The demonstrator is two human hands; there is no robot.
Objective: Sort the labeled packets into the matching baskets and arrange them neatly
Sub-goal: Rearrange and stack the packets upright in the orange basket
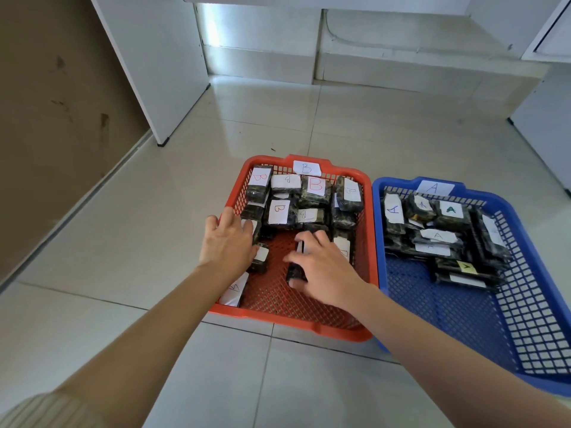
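Red basket [296, 322] tagged B sits on the tiled floor [154, 242], touching the blue basket [378, 217] tagged A on its right. B packets [279, 211] crowd the red basket's far half; A packets [438, 234] pile up at the far end of the blue one. Right hand [324, 270] grips a dark packet [295, 268] standing on edge mid red basket. Left hand [227, 242] reaches over the left rim, fingers on packets there; can't tell if it is gripping.
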